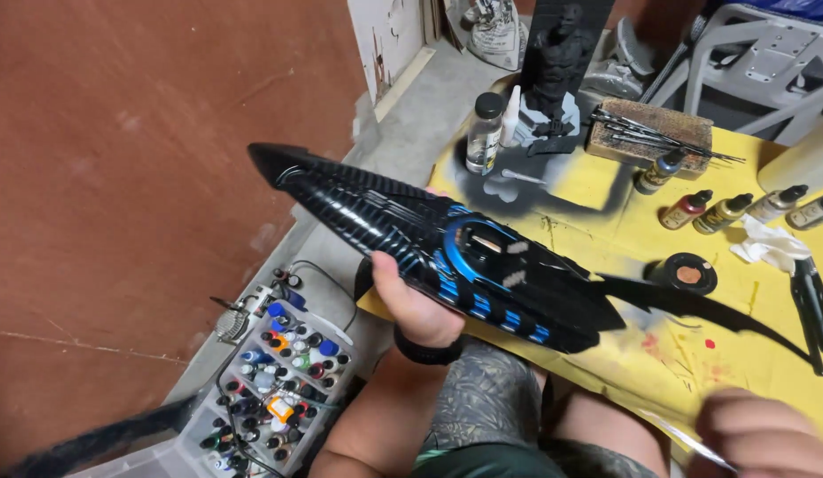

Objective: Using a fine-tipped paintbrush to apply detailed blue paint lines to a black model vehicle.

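Reddish-brown flooring surrounds a yellow tabletop (765, 354) stained with black overspray. Over its near edge hangs a long glossy black model vehicle (447, 248) with blue trim, its pointed nose out past the table. From beneath, the left hand (411, 305) wraps its fingers around the hull. Lower right, the right hand (761, 438) pinches a thin brush (686, 440). Small paint bottles (730, 211) lie beyond.

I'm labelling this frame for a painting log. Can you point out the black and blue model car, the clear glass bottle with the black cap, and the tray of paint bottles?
black and blue model car (482, 265): head view, blue-trimmed cockpit.
clear glass bottle (483, 140): head view, its body.
tray of paint bottles (185, 434): head view, its clear plastic rim.
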